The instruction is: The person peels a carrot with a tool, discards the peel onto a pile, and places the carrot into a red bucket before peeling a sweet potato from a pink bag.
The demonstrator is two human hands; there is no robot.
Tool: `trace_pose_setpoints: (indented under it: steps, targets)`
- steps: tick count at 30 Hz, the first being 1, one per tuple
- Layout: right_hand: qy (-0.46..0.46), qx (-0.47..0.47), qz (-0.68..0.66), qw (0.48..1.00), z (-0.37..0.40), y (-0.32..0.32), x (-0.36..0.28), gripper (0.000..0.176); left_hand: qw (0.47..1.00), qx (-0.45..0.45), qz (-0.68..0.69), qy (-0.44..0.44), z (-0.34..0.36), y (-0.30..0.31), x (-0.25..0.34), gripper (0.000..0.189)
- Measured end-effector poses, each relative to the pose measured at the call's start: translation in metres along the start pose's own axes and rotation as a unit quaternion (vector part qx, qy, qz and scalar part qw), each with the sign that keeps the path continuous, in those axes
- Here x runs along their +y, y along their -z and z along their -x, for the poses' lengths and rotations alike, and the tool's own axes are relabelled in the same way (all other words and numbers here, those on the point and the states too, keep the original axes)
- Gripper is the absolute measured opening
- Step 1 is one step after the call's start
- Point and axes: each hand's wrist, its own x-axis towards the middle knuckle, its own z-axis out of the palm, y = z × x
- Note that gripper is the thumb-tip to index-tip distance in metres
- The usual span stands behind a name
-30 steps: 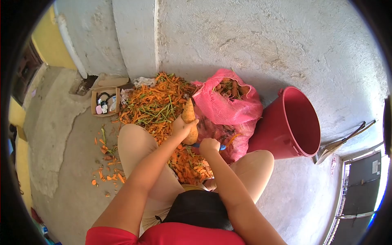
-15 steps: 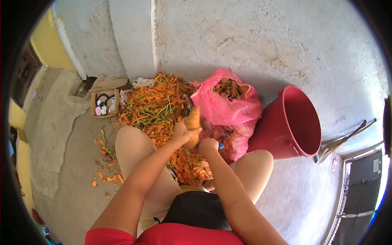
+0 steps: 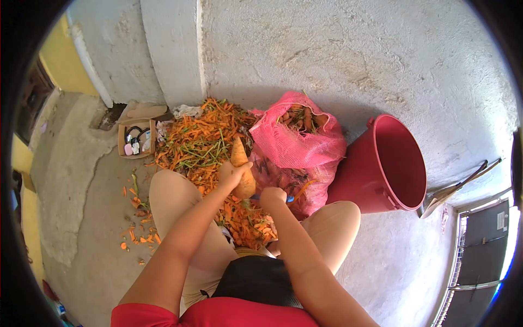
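My left hand [image 3: 231, 175] is wrapped round the middle of a thick carrot [image 3: 246, 187], its narrow end pointing up and away from me. Close by on the right, my right hand [image 3: 272, 197] is closed on a blue-handled tool [image 3: 290, 199]; the butt of the handle sticks out past the fist, and its working end sits near the carrot's thick end, mostly hidden. Beneath both hands spreads a heap of orange peelings and green stalks [image 3: 210, 144]. Just beyond the right hand leans a pink mesh sack [image 3: 297, 144] with more carrots [image 3: 308, 120] in its mouth.
A dark red bucket [image 3: 357, 177] lies tilted beside the sack, against the grey wall [image 3: 338, 49]. On the left stands a small cardboard box [image 3: 125, 147] with odds and ends. Carrot scraps [image 3: 143, 238] litter the floor. A dustpan [image 3: 433, 204] rests at the right.
Both hands have shifted slightly left in view, with the carrot and the tool still in them. The carrot now leans a little more to the left.
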Motion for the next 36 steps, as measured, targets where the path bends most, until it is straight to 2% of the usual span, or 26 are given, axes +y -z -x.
trace_pose_setpoints:
  steps: [1, 5, 7, 10, 11, 14, 15, 17, 18, 19, 21, 23, 25, 26, 27, 28, 29, 32, 34, 36]
  targets:
    - [0.006, 0.004, 0.001, 1.000, -0.001, 0.001, 0.003, 0.024, 0.999, -0.001, 0.032, 0.032, -0.003, 0.002, -0.003, 0.034]
    - [0.008, 0.024, -0.005, 1.000, -0.007, -0.010, 0.011, 0.026, 0.995, -0.051, 0.082, 0.032, -0.004, 0.003, -0.001, 0.038]
    - [-0.006, 0.017, -0.011, 1.000, -0.006, -0.012, 0.004, 0.028, 0.997, -0.059, 0.055, -0.001, -0.002, 0.002, -0.002, 0.039]
    - [-0.045, -0.011, -0.026, 0.999, -0.005, -0.013, 0.001, 0.029, 0.988, -0.025, -0.129, -0.087, 0.011, -0.006, 0.009, 0.038]
    - [-0.060, -0.010, -0.036, 0.998, -0.009, -0.018, 0.002, 0.028, 0.985, -0.034, -0.145, -0.083, 0.018, -0.008, 0.017, 0.041]
    - [-0.116, 0.002, -0.121, 0.986, -0.036, -0.046, 0.020, 0.029, 0.995, -0.076, 0.026, -0.056, 0.041, -0.015, 0.033, 0.046]
    - [-0.109, -0.003, -0.086, 0.990, -0.026, -0.038, 0.024, 0.029, 0.992, -0.113, 0.039, -0.033, 0.043, -0.014, 0.034, 0.049]
    - [-0.105, -0.015, -0.069, 0.992, -0.017, -0.039, 0.034, 0.028, 0.982, -0.107, 0.133, 0.088, 0.040, -0.014, 0.028, 0.051]
    - [-0.103, -0.019, -0.059, 0.993, -0.013, -0.037, 0.039, 0.028, 0.967, -0.101, 0.180, 0.147, 0.036, -0.015, 0.025, 0.052]
    - [-0.090, -0.032, -0.084, 0.992, -0.005, -0.029, 0.042, 0.027, 0.935, -0.118, 0.242, 0.230, 0.026, -0.012, 0.017, 0.061]
    - [-0.025, -0.018, -0.098, 0.995, -0.036, -0.067, 0.065, 0.027, 0.884, -0.137, 0.337, 0.292, 0.018, -0.004, 0.008, 0.065]
    - [-0.037, 0.006, -0.228, 0.973, -0.047, -0.077, 0.079, 0.028, 0.842, -0.137, 0.406, 0.329, 0.020, 0.000, 0.014, 0.068]
    - [-0.119, 0.038, -0.456, 0.881, -0.045, -0.069, 0.084, 0.031, 0.849, -0.096, 0.425, 0.301, 0.013, 0.004, 0.012, 0.067]
    - [-0.106, 0.026, -0.608, 0.787, -0.043, -0.068, 0.086, 0.028, 0.850, -0.076, 0.434, 0.289, 0.010, 0.004, 0.007, 0.066]
    - [-0.090, 0.014, -0.739, 0.667, -0.040, -0.065, 0.088, 0.026, 0.842, -0.093, 0.457, 0.270, -0.001, 0.005, -0.008, 0.068]
    - [-0.071, 0.002, -0.847, 0.527, -0.026, -0.052, 0.086, 0.023, 0.829, -0.081, 0.487, 0.262, 0.000, 0.004, -0.005, 0.070]
    - [-0.075, 0.040, -0.791, 0.606, -0.014, -0.036, 0.084, 0.017, 0.815, -0.068, 0.517, 0.254, 0.002, 0.005, -0.002, 0.071]
    - [0.042, 0.101, -0.767, 0.632, -0.014, -0.031, 0.068, 0.016, 0.799, -0.035, 0.570, 0.189, 0.006, 0.008, 0.010, 0.077]
    - [0.051, 0.070, -0.719, 0.689, 0.005, -0.016, 0.046, 0.017, 0.781, -0.014, 0.608, 0.143, 0.002, 0.013, 0.014, 0.077]
    - [0.120, 0.099, -0.713, 0.684, 0.025, -0.010, 0.019, 0.018, 0.778, -0.009, 0.620, 0.100, -0.005, 0.017, 0.019, 0.071]
